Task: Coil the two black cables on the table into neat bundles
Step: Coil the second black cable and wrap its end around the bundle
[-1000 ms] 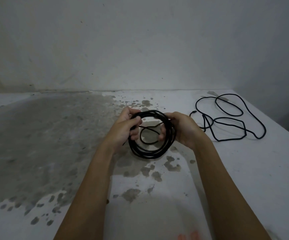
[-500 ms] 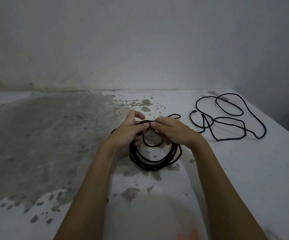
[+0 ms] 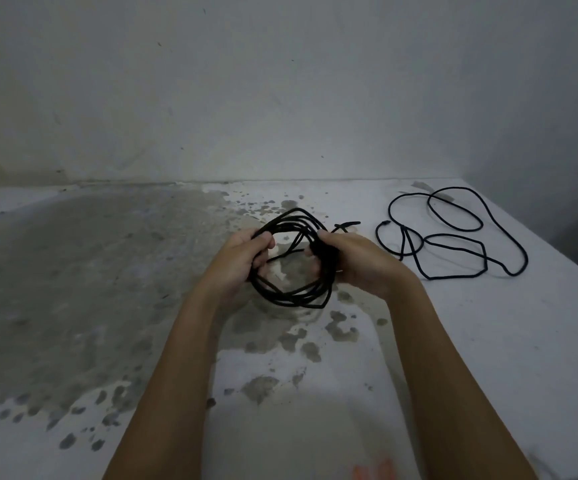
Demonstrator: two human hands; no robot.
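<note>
So, two bare forearms come up from the bottom edge and meet over the middle of the table [image 3: 488,358]. The left hand [image 3: 242,261] has its fingers curled round the left side of the coiled cable [image 3: 291,299], thumb on top. The right hand [image 3: 357,261] is wrapped round the right side, where the strands bunch up tight in the grip. Between them the coil stands up as a rough ring of several loops, tilted toward the camera. Its low edge is right down by the tabletop, but I honestly can't tell if it touches. A short cable end pokes out just past the right hand's fingers.

Count-wise: two hands, two black cables. One is this bundle in both hands. The other is the loose cable [image 3: 454,237], lying flat in sloppy loops at the far right of the table, apart from the right hand. Grey stains [image 3: 90,289] cover the left half of the table, with the pale wall [image 3: 280,98] behind.
</note>
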